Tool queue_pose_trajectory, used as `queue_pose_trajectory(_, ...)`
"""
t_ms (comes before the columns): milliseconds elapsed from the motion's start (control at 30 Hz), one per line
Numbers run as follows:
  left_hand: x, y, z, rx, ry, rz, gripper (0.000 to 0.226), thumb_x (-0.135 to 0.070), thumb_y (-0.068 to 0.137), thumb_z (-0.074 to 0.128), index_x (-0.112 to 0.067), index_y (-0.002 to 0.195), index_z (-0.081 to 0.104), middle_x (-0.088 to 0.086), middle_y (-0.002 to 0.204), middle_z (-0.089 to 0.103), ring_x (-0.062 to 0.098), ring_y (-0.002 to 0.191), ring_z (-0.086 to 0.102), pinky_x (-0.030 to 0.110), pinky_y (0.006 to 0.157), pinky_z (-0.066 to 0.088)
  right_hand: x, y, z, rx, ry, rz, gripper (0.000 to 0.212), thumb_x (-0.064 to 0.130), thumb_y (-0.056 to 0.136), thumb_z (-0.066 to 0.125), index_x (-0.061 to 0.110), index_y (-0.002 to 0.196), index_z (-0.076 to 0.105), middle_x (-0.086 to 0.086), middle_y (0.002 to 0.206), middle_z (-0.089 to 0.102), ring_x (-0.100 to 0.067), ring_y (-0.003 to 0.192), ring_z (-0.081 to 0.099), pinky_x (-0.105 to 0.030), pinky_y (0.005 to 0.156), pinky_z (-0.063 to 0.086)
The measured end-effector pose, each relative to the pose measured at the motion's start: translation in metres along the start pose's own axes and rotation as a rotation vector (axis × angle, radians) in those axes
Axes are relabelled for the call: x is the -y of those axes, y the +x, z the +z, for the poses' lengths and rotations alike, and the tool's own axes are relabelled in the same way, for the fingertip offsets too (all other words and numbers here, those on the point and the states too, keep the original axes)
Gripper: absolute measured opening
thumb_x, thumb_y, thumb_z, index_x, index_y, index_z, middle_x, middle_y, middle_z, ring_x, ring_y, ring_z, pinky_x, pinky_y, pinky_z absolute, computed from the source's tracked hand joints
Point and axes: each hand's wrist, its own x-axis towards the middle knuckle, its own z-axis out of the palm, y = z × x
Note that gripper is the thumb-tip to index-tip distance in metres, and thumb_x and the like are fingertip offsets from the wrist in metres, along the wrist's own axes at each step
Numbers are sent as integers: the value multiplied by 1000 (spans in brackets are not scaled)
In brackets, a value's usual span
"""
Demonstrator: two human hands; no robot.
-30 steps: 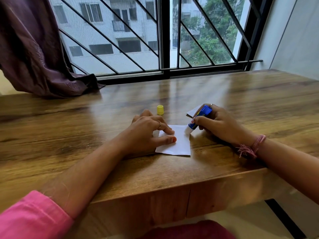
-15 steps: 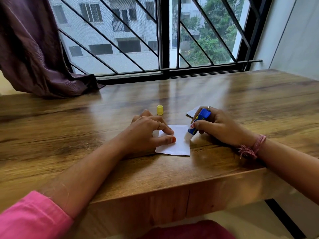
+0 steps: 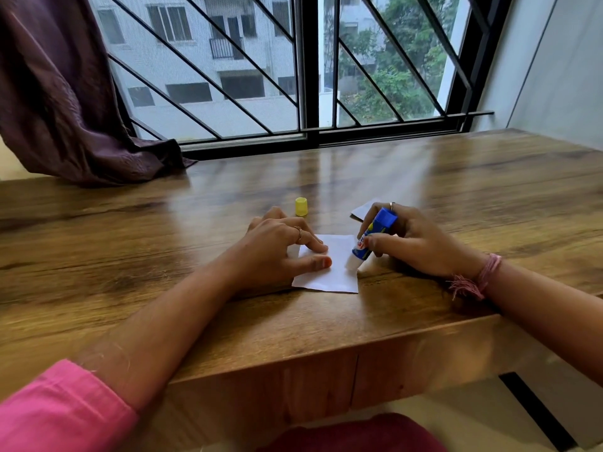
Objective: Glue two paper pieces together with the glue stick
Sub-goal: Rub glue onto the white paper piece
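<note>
- Right hand (image 3: pixel 412 244) grips the blue glue stick (image 3: pixel 375 234), fingers and thumb curled round its barrel. The stick is tilted, blue base up and away from the person, white glue tip down on the right edge of the white paper piece (image 3: pixel 329 265).
- Left hand (image 3: pixel 280 247) lies flat on the left part of that paper, fingers fairly straight, thumb and forefinger pressing it to the tabletop (image 3: pixel 195 256). It holds nothing; it only pins the sheet.
- From the one head view, the paper lies between the two hands near the front edge of the tabletop. Its bare middle is just to the left of the glue tip, toward the left hand's thumb.
- The stick's long axis runs from upper right down to lower left, so I'd judge a stroke leftward or along the right edge suits the way it leans. The right hand is the nearer one for that.
- A second paper piece (image 3: pixel 363 210) shows as a corner behind the right hand, mostly hidden. The right hand is closer to it and would have to free itself, or the left reach across, to fetch it.
- The yellow cap (image 3: pixel 301 207) stands upright beyond the left hand, apart from the paper.
- Risk as I see it: the thin sheet could drag or wrinkle under the tip if the left hand eases off.
</note>
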Motion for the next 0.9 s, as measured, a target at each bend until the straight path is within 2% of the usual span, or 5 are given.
queue_pose_trajectory(133,0,0,-1,3,2,2,32,-52,79,64,-34,104,71,-20,104,61,10,102,41,40,94,34,-2,1,0,-32,16,11,20,16,78,62,-3,87,59,-14,76,63,-10,62,56,-19,59,45)
queue_pose_trajectory(333,0,0,-1,4,6,2,32,-52,79,64,-34,103,72,-21,104,62,11,103,42,39,95,33,-3,-1,-1,12,-1,-27,14,12,80,61,-1,85,61,8,68,59,-1,61,55,-10,60,41)
queue_pose_trajectory(567,0,1,-1,6,3,2,32,-53,78,63,-35,103,71,-25,100,58,10,103,40,39,94,33,0,-4,-1,73,-13,-46,10,8,80,61,1,86,60,6,70,58,-2,62,55,-14,59,43)
queue_pose_trajectory(767,0,1,-1,7,5,2,32,-53,79,64,-34,104,71,-25,101,58,10,104,40,39,94,33,1,-6,0,29,-34,-72,10,10,82,62,3,89,60,-16,77,61,-31,66,56,-51,60,46)
queue_pose_trajectory(900,-1,0,-2,11,6,2,32,-53,79,63,-34,104,71,-23,104,60,10,104,41,40,95,34,3,-9,0,98,-11,-99,7,10,80,60,15,85,60,0,74,59,-24,62,52,-47,55,44)
